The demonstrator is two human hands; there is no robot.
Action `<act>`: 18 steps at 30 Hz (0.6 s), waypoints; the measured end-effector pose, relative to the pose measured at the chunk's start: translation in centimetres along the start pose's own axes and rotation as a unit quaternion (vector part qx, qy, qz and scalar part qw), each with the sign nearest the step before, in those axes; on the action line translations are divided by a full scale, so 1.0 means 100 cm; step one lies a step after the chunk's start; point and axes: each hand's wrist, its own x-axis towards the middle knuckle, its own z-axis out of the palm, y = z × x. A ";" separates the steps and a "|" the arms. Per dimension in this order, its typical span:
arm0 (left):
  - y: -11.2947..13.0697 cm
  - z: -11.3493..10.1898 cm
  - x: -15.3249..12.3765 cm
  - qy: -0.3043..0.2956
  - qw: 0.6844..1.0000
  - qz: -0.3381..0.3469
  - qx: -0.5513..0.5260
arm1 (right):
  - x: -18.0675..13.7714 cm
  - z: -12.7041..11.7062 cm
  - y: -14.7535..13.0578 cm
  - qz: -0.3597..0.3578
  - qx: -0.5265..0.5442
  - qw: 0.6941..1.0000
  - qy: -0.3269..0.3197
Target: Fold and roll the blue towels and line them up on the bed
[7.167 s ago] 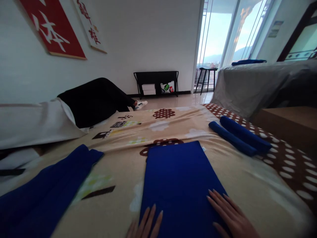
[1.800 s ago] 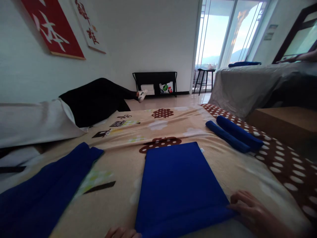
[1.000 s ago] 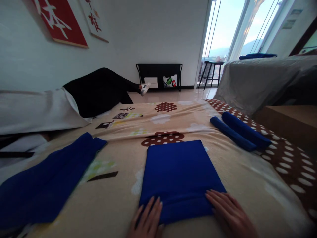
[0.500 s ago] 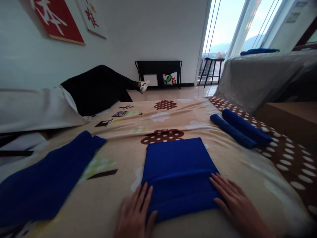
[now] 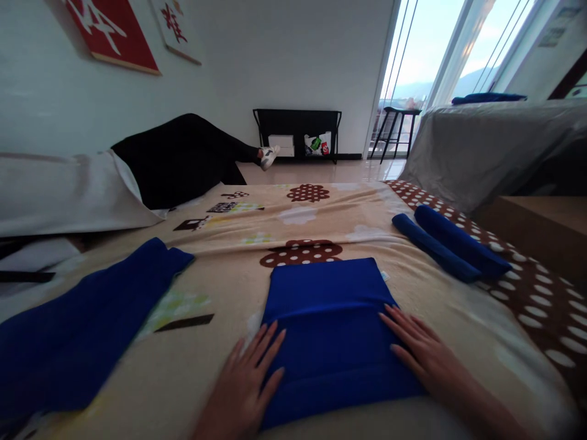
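A blue cloth, folded into a flat rectangle like a towel (image 5: 330,342), lies in front of me with a raised crease across its middle. My left hand (image 5: 247,373) rests at its left edge, fingers stretched out and fingertips on the fabric. At the right edge, my right hand (image 5: 419,345) lies flat with spread fingers touching the cloth. Neither hand grips anything. A small white tag (image 5: 384,276) sticks out at the far right corner. Beneath is a beige patterned blanket (image 5: 229,379).
Two rolled blue cloths (image 5: 440,247) lie at the right, near the brown polka-dot border (image 5: 541,305). Another blue cloth (image 5: 87,330) is spread at the left. Beyond it a person in black trousers (image 5: 178,159) reclines. A black rack (image 5: 298,125) and a stool (image 5: 397,128) stand at the back.
Both hands have slid a little away from me along the cloth's sides. The crease sits farther from me, and the near part looks flatter and longer. The view has shifted slightly.
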 end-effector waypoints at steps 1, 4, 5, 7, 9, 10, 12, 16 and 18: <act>-0.010 0.001 -0.009 0.015 1.000 -0.015 0.014 | -0.006 -0.001 0.013 0.018 -0.005 1.000 0.011; -0.010 -0.008 -0.008 0.046 0.999 -0.015 0.023 | -0.008 -0.012 0.011 0.018 -0.002 0.999 0.032; 0.000 -0.014 0.002 0.039 0.999 0.006 0.005 | -0.002 -0.016 -0.002 -0.003 0.010 1.000 0.022; 0.024 -0.025 0.031 -0.022 0.994 0.081 -0.063 | 0.019 -0.026 -0.036 -0.080 0.057 0.994 -0.046; 0.040 -0.029 0.059 -0.110 0.972 0.151 -0.142 | 0.044 -0.032 -0.062 -0.172 0.118 0.967 -0.149; 0.041 -0.026 0.069 -0.144 0.961 0.164 -0.168 | 0.054 -0.034 -0.067 -0.199 0.141 0.952 -0.184; 0.022 -0.012 0.074 -0.163 0.961 0.141 -0.175 | 0.065 -0.033 -0.054 -0.192 0.154 0.950 -0.191; -0.058 0.024 0.034 -0.101 0.990 0.039 -0.085 | 0.048 -0.023 0.027 -0.034 0.082 0.994 -0.061; -0.085 0.027 0.015 -0.067 0.996 0.019 -0.054 | 0.032 -0.022 0.056 0.017 0.054 0.998 -0.018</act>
